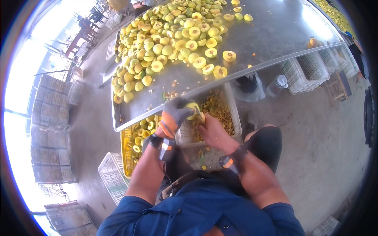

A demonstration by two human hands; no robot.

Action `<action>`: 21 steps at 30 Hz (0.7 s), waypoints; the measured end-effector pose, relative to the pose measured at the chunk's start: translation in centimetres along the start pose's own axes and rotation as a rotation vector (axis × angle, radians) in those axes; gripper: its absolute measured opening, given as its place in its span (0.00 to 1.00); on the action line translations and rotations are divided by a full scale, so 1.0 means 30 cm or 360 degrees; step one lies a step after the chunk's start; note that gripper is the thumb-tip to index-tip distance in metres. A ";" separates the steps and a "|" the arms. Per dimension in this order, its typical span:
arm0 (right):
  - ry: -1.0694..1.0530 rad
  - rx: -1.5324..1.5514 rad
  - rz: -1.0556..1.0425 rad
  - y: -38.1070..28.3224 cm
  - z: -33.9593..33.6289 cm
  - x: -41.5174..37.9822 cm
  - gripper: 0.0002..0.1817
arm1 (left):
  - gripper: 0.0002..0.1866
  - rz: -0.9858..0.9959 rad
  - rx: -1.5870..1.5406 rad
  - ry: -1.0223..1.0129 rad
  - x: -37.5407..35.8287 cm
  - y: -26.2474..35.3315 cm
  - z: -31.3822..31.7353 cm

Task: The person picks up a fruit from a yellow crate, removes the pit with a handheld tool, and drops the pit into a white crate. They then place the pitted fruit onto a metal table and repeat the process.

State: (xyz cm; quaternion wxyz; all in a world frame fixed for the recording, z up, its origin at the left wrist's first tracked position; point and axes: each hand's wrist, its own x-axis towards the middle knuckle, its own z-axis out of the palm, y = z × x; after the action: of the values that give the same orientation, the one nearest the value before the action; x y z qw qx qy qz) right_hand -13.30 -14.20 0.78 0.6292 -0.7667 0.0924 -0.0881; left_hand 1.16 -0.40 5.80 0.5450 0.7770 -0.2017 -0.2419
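My left hand (pixel 176 115), in a grey and orange glove, is closed around a yellow-green fruit (pixel 193 110) just past the table's front edge. Beside it my bare right hand (pixel 214 131) is closed on a small pale tool or fruit piece (pixel 202 117); which of the two is too small to tell. Both hands meet above a white crate (pixel 236 122) holding brown pits and scraps. Left of that stands a yellow crate (pixel 126 157) with halved fruit in it. Whole and halved fruits (pixel 165 43) are heaped on the metal table (pixel 260 41).
White crates (pixel 305 72) stand under the table's right side, near a clear plastic jug (pixel 278 83) and a plastic bag (pixel 252 88). A wooden stool (pixel 339 84) is farther right. Another white crate (pixel 112 175) sits at lower left. Crate stacks (pixel 51 129) line the left.
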 end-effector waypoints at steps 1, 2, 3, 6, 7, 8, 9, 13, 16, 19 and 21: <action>0.0052 -0.0058 -0.0055 0.000 0.007 -0.005 0.12 | 0.17 -0.0026 -0.0056 0.0009 -0.012 0.005 0.001; 0.0104 -0.0117 -0.0117 -0.003 0.011 0.001 0.12 | 0.17 -0.0045 -0.0111 0.0022 -0.014 0.014 0.000; 0.0107 -0.0163 -0.0093 -0.007 0.005 0.004 0.12 | 0.18 -0.0045 -0.0142 0.0056 -0.017 0.025 0.002; 0.0106 -0.0275 0.0004 -0.066 -0.022 -0.016 0.11 | 0.18 -0.0059 -0.0173 0.0121 -0.044 0.046 0.019; 0.0105 -0.0303 0.0026 -0.073 -0.027 -0.014 0.11 | 0.19 -0.0045 -0.0141 0.0125 -0.040 0.043 0.021; 0.0106 -0.0330 0.0047 -0.078 -0.031 -0.012 0.11 | 0.19 -0.0031 -0.0108 0.0128 -0.036 0.042 0.024; 0.0098 -0.0369 0.0069 -0.082 -0.033 -0.013 0.11 | 0.19 -0.0029 -0.0127 0.0132 -0.037 0.041 0.025; 0.0064 -0.0502 0.0157 -0.102 -0.041 -0.013 0.11 | 0.18 -0.0020 -0.0171 0.0155 -0.042 0.036 0.032; 0.0052 -0.0318 0.0054 -0.061 -0.023 -0.007 0.11 | 0.18 0.0031 -0.0038 0.0133 -0.034 0.036 0.034; 0.0019 -0.0164 0.0033 -0.033 -0.013 -0.011 0.12 | 0.17 0.0040 -0.0065 0.0051 -0.025 0.039 0.029; -0.0007 -0.0168 0.0077 -0.043 -0.016 -0.011 0.12 | 0.16 0.0451 0.0228 0.0095 -0.012 0.017 0.022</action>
State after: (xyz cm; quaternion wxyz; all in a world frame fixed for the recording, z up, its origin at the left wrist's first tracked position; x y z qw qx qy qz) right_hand -13.71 -14.32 2.11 0.5899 -0.7966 0.1141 -0.0661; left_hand 0.47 -0.85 6.15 0.5226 0.7846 -0.3097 -0.1244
